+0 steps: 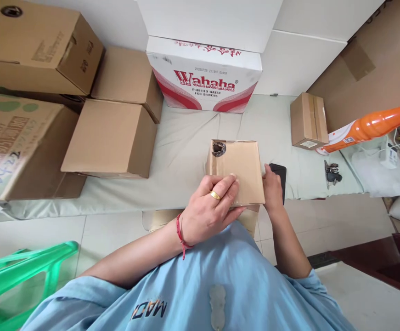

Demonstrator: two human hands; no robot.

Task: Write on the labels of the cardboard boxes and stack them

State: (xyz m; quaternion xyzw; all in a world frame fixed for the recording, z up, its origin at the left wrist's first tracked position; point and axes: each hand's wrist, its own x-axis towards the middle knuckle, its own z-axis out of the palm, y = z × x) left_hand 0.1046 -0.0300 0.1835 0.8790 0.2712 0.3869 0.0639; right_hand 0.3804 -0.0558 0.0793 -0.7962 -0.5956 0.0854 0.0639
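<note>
Head view looks down at a pale sheet (186,151) spread over a low surface ahead of both hands. Far off to the left of the left hand lies a printed carton (17,147), with another brown carton (37,46) stacked beyond it. Nearer, still left of the hands, a plain brown box (110,138) rests on the sheet, and a second one (127,78) sits behind it. Straight ahead, well beyond the hands, stands a white Wahaha box (205,76) with red lettering. To the right of the right hand and further out sits a small taped box (308,120), and an orange-and-white pack (368,128) leans just beyond that. A green stool (17,276) shows low on the left, near the left elbow.

Between the hands is a flat cardboard box (239,165), held at the sheet's near edge, with a dark torn hole at its far left corner. The left hand (210,211), wearing a gold ring and a red wrist cord, lies over the box's near left part, fingers pressed flat on top. The right hand (272,191) grips the right edge, fingers curled round the side. A black phone (279,177) lies just beside the right hand, touching or nearly so. Keys (332,172) lie well to its right
</note>
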